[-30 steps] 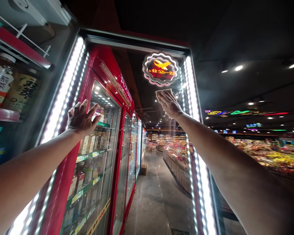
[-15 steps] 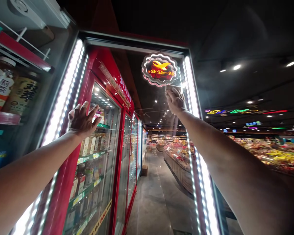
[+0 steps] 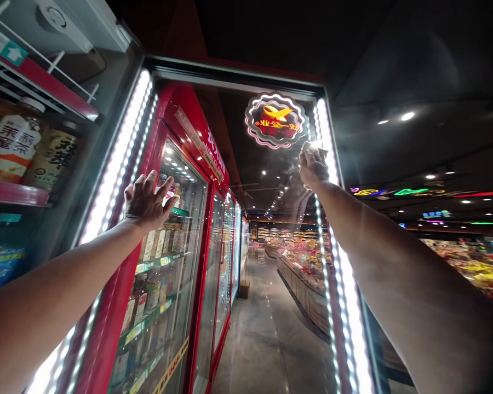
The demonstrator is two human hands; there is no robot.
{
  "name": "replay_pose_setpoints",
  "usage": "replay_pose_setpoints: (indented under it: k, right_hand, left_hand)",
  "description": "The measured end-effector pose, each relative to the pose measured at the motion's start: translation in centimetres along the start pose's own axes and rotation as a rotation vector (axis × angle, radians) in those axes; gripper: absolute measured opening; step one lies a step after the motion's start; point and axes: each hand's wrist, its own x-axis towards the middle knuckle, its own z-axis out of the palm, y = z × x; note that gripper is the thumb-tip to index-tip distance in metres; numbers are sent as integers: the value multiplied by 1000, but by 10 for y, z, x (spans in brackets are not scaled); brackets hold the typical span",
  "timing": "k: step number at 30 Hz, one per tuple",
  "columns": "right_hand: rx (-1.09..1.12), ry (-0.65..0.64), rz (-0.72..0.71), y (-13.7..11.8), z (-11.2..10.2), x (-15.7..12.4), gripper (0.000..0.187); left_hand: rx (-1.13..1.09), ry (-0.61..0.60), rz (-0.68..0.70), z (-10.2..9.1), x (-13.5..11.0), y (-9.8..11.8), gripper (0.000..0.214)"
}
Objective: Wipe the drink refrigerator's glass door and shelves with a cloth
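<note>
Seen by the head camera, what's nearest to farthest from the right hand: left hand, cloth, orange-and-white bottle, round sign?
1. Cloth: in the right hand.
2. Round sign: up and left of it.
3. Left hand: farther left, lower.
4. Orange-and-white bottle: far left.

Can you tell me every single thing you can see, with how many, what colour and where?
Glass door: one, clear, dark-framed, in front
Light strips: two, white, door's sides
Badge: one, black, yellow and red, door's upper right
Shelf bottles: at least two, orange and tan, left
Packaging: count unclear, blue, lower left
Fridges: several, red, beyond door
Box: one, brown, aisle floor
Display stands: several, brownish, right of aisle
Neon signs: several, multicoloured, right
Ceiling lamps: many, white, overhead
Cloth: one, pale, in right hand
Left hand: one, bare, door's left
Right hand: one, bare, door's upper right
</note>
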Motion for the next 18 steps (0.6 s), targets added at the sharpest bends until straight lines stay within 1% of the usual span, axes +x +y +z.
replay_pose_setpoints:
  k: [2, 3, 6, 7, 8, 10, 12, 13, 14, 18]
  right_hand:
    - [13, -38, 52, -11, 1, 3, 58]
    - [22, -61, 31, -17, 2, 3, 56]
    - [58, -121, -159, -31, 4, -2, 53]
    - [70, -124, -184, -32, 3, -4, 52]
    - [77, -114, -168, -32, 2, -5, 52]
    - [74, -59, -32, -33, 0, -3, 53]
    - [66, -9, 94, -39, 1, 1, 54]
    - [67, -4, 107, -45, 3, 3, 54]
    - [73, -10, 82, -52, 5, 3, 54]
    - [99, -83, -111, -76, 12, 0, 51]
  left_hand:
    - [1, -1, 15, 0, 0, 0, 69]
    - [3, 0, 23, 0, 0, 0, 70]
    - [19, -3, 22, 0, 0, 0, 71]
    - [24, -6, 13, 0, 0, 0, 72]
    - [27, -13, 5, -1, 0, 0, 71]
    - [20, -23, -3, -1, 0, 1, 70]
    - [9, -23, 1, -2, 0, 1, 69]
    - [5, -22, 4, -2, 0, 1, 69]
    - [4, -20, 6, -3, 0, 1, 70]
    - [6, -25, 1, -4, -1, 2, 71]
